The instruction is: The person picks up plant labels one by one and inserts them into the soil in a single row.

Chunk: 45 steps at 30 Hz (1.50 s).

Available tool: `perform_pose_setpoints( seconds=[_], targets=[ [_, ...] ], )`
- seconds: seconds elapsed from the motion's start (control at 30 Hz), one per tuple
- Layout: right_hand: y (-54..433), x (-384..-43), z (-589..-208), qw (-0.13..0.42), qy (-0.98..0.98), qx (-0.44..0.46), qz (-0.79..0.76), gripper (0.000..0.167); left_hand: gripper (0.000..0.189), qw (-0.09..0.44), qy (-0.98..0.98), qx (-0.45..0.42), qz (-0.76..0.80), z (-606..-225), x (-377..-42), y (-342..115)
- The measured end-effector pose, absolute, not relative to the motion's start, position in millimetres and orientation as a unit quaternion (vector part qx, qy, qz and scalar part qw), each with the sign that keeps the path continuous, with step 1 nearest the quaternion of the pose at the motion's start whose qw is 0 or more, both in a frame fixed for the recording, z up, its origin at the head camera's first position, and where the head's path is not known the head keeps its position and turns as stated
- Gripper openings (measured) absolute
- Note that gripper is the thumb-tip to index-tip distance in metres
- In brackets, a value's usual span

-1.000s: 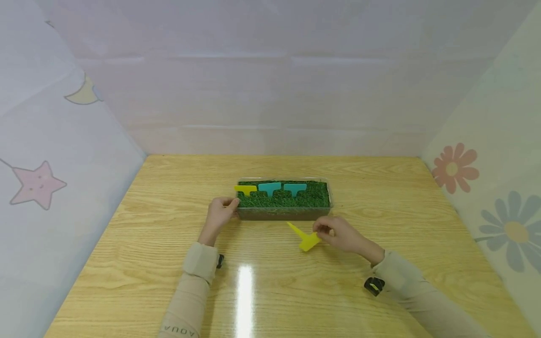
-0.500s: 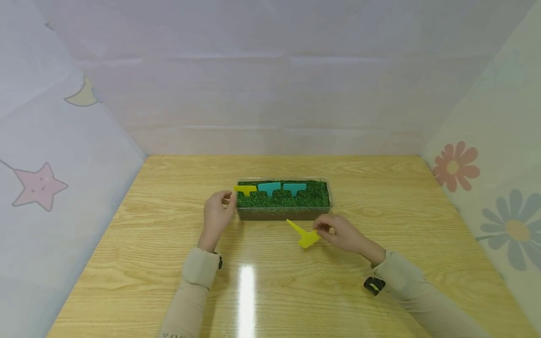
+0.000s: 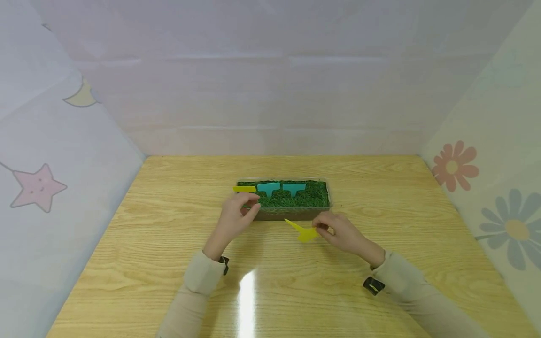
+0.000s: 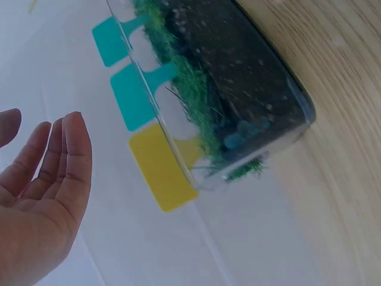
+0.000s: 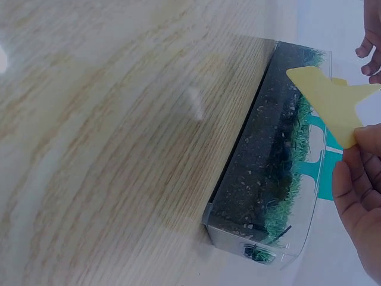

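A yellow T-shaped plant label (image 3: 305,233) with a pointed stem is pinched at one corner by my right hand (image 3: 341,233), in front of the planter; its tip points up and left. The clear plastic planter (image 3: 291,215) holds dark soil under green grass (image 3: 314,192). Upright in it from left to right stand a yellow label (image 3: 244,188), a teal label (image 3: 268,188) and another teal label (image 3: 293,188). My left hand (image 3: 236,215) hovers at the planter's front left, fingers loosely bent and holding nothing, as the left wrist view also shows. It partly hides the yellow label's stem.
The planter stands on a light wood-grain table (image 3: 380,197), near its middle. A pale sheet (image 3: 270,94) hangs behind, with printed side sheets (image 3: 498,206) left and right. Wrist cameras (image 3: 374,285) are strapped at both cuffs.
My left hand has let go of the planter's left end and moved right, across its front left corner. My right hand stays nearly in place while the yellow label in it tilts slightly.
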State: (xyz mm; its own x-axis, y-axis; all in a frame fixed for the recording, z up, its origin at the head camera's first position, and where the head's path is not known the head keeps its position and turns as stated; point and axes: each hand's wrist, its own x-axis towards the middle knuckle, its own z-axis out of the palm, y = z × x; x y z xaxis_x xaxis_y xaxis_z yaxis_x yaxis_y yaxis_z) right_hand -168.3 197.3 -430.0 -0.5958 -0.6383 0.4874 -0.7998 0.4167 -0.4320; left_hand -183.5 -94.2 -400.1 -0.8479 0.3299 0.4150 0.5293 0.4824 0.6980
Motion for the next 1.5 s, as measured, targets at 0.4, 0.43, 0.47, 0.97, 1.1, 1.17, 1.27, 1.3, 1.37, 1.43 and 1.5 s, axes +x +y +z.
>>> perform_pose_setpoints(
  seconds=[0.4, 0.43, 0.47, 0.97, 1.1, 1.17, 1.27, 1.3, 1.37, 1.43, 1.5],
  targets=[
    [192.0, -167.5, -423.5, 0.137, -0.838, 0.435, 0.299, 0.018, 0.021, 0.055, -0.848, -0.363, -0.382, -402.5, -175.4, -66.9],
    [191.3, -167.6, -423.2, 0.139, -0.837, 0.437, 0.299, 0.018, 0.021, 0.052, -0.849, -0.366, -0.377, -403.2, -174.9, -65.2],
    [190.9, -167.8, -422.9, 0.142, -0.835, 0.439, 0.298, 0.018, 0.021, 0.051, -0.849, -0.369, -0.374, -403.5, -174.4, -63.8],
    [184.5, -166.3, -417.8, 0.144, -0.844, 0.437, 0.275, 0.020, 0.014, 0.061, -0.875, -0.395, -0.274, -404.7, -172.9, -52.0],
    [183.3, -166.7, -417.4, 0.146, -0.842, 0.441, 0.274, 0.020, 0.010, 0.072, -0.883, -0.396, -0.242, -406.6, -172.1, -51.3],
    [182.7, -167.0, -417.1, 0.145, -0.842, 0.442, 0.274, 0.020, 0.009, 0.077, -0.886, -0.393, -0.234, -408.0, -172.0, -51.3],
    [181.9, -167.1, -416.3, 0.143, -0.842, 0.442, 0.276, 0.019, 0.009, 0.083, -0.888, -0.387, -0.233, -410.3, -172.1, -51.4],
    [181.7, -167.1, -416.1, 0.143, -0.842, 0.441, 0.277, 0.019, 0.009, 0.085, -0.888, -0.385, -0.236, -411.0, -172.2, -51.5],
    [181.3, -167.2, -415.9, 0.144, -0.842, 0.438, 0.281, 0.018, 0.009, 0.091, -0.887, -0.381, -0.243, -411.9, -172.2, -51.7],
    [181.5, -167.3, -416.4, 0.146, -0.843, 0.430, 0.288, 0.018, 0.009, 0.097, -0.885, -0.377, -0.256, -412.8, -172.4, -52.0],
    [182.4, -167.1, -417.1, 0.149, -0.846, 0.417, 0.297, 0.019, 0.009, 0.104, -0.882, -0.370, -0.272, -413.3, -172.5, -52.7]
  ],
)
